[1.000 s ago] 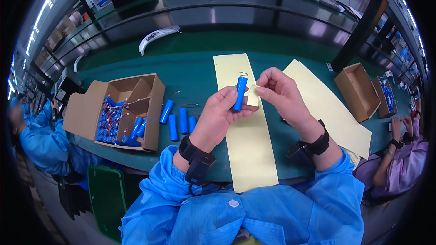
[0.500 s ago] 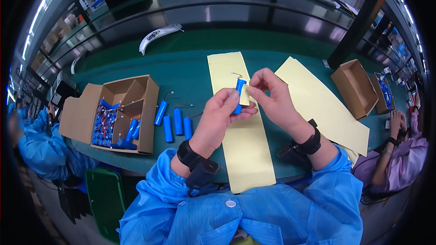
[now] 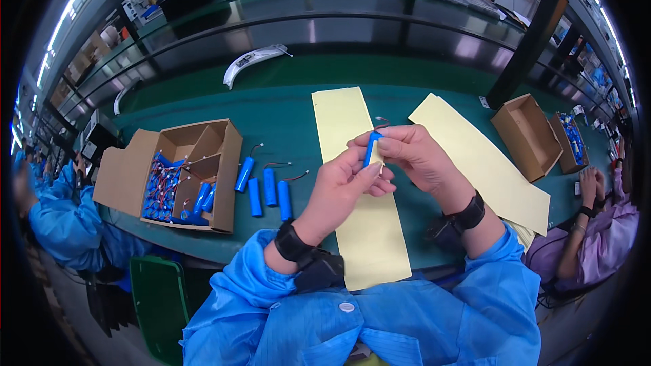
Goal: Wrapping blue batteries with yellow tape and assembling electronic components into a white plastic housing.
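A green tabletop (image 3: 288, 122) is supporting a divided cardboard box (image 3: 229, 179), which is keeping wired blue cylinders (image 3: 160, 190) together, and a long yellow sheet (image 3: 374, 244), above which the left hand (image 3: 341, 179) is gripping a single blue cylinder (image 3: 370, 152), presumably for steadiness, while the right hand (image 3: 419, 152) is pinching a small yellow piece (image 3: 378, 156) against it.

A blue cylindrical battery cell (image 3: 371, 149) is held above the tabletop (image 3: 285, 122), tilted, its far end leaning right. Thin reddish wires (image 3: 385, 124) curl from that end to a small white connector (image 3: 378, 118). A small pale-yellow paper piece (image 3: 377, 157) lies along the cell's right side, partly hidden.
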A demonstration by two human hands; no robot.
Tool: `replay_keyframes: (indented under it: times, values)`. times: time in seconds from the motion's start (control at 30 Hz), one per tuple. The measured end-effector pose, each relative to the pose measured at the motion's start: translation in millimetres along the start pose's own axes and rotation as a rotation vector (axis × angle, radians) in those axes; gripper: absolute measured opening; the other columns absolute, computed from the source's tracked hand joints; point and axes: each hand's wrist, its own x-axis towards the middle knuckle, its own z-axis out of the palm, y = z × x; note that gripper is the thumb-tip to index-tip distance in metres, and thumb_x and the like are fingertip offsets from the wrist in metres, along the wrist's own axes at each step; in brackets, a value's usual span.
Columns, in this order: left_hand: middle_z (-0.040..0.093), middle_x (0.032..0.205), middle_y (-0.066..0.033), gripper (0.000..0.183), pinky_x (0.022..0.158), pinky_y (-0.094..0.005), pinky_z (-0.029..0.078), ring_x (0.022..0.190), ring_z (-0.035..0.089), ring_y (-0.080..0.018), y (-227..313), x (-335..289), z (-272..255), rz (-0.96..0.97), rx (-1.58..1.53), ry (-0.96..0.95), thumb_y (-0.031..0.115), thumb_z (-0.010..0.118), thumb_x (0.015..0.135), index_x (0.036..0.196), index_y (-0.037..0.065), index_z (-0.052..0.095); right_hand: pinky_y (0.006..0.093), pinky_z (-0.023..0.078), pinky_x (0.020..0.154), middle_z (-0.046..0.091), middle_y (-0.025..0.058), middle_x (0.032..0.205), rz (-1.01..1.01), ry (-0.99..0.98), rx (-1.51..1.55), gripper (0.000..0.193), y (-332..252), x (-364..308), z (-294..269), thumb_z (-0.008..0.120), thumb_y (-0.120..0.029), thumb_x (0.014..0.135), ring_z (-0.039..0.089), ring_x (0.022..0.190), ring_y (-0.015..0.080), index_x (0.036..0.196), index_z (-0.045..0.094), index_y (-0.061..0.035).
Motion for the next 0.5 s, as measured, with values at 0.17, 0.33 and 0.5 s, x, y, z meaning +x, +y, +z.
replay_keyframes:
  times: [0.17, 0.33, 0.5]
  values:
    - [0.066, 0.097, -0.016, 0.039, 0.076, -0.0287, 0.056, 0.085, 0.07, -0.025, 10, -3, -13, -0.213, -0.52, -0.497, 0.025, 0.051, 0.099, 0.123, -0.005, 0.05, 0.0335, 0.049, 0.096, 0.05, 0.026, 0.135, -0.068, -0.393, 0.271, 0.051, 14, 3, 9, 0.061, -0.034, 0.093, 0.059, 0.116, 0.0304, 0.124, 0.055, 0.0055]
    - [0.065, 0.092, -0.0164, 0.034, 0.072, -0.0306, 0.059, 0.081, 0.07, -0.0267, 10, -5, -8, -0.299, -0.684, -0.443, 0.024, 0.046, 0.101, 0.119, -0.004, 0.049, 0.038, 0.048, 0.097, 0.065, 0.0148, 0.099, -0.236, -0.214, 0.248, 0.034, 8, -10, 19, 0.061, -0.031, 0.094, 0.061, 0.11, 0.0294, 0.107, 0.055, -0.0003]
    - [0.067, 0.088, -0.014, 0.017, 0.062, -0.0386, 0.052, 0.075, 0.067, -0.0307, 16, -42, -31, 0.209, 1.02, 0.232, 0.013, 0.06, 0.09, 0.102, 0.002, 0.057, 0.019, 0.039, 0.063, 0.05, -0.002, 0.082, -0.379, 0.427, -0.325, 0.045, -46, -48, -40, 0.042, -0.029, 0.103, 0.046, 0.07, 0.0042, 0.133, 0.048, 0.0052]
